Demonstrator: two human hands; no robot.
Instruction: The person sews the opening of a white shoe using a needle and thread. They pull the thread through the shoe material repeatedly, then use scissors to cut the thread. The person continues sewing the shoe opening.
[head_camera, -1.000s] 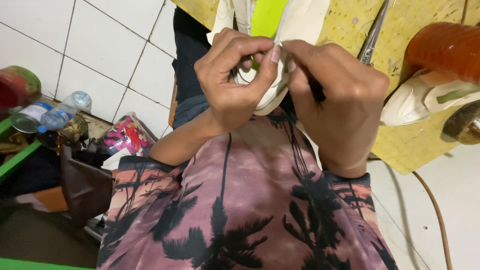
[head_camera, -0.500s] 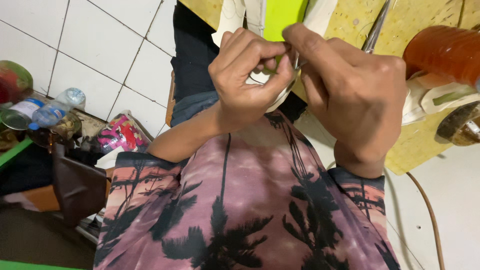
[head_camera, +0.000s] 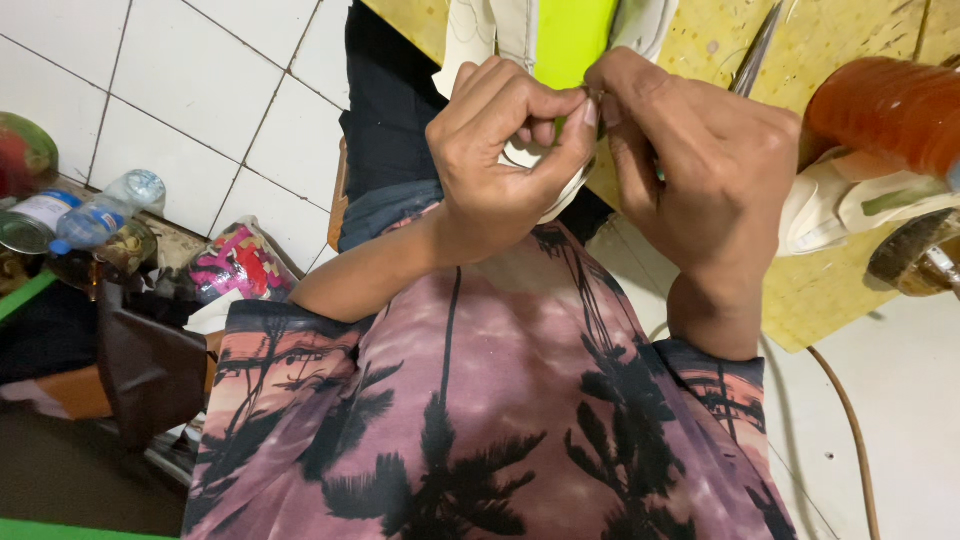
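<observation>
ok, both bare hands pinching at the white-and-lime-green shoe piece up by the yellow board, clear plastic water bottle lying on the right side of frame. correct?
Not quite. The clear plastic water bottle lies at the left side of the frame, not the right, as the head view shows. The rest holds: the left hand and right hand pinch at the white-and-lime-green shoe piece by the yellow board.

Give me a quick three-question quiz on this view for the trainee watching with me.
1. True or false: the left hand and the right hand meet at their fingertips over the white and lime-green piece.
2. The plastic bottle lies: A) on the yellow board, B) at the left among the clutter, C) on the person's lap?
3. Fill in: the shirt is pink with dark ____ trees.

Key: 1 true; 2 B; 3 palm.
</observation>
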